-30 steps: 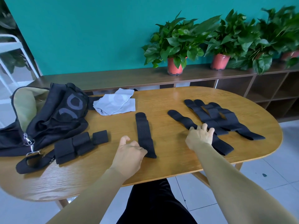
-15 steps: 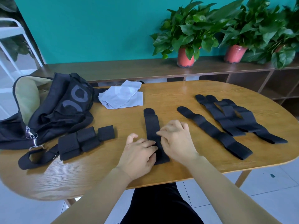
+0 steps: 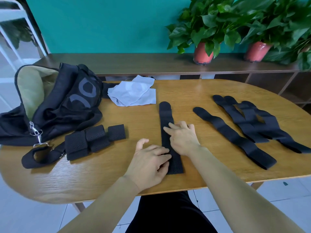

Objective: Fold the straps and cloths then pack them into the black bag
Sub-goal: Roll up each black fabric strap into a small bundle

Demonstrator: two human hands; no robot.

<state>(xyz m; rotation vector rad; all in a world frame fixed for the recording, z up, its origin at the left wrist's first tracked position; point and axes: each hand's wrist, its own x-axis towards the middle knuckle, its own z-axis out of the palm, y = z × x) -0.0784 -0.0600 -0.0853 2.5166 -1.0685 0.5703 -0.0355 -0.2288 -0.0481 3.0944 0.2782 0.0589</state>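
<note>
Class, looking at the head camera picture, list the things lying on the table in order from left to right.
black bag → folded straps → pale cloth → flat strap, pressed by the left hand and right hand → lone long strap → crossed straps

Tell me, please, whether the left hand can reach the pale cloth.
Probably yes: the left hand rests on the middle strap, and only bare tabletop lies between it and the pale cloth.
</note>
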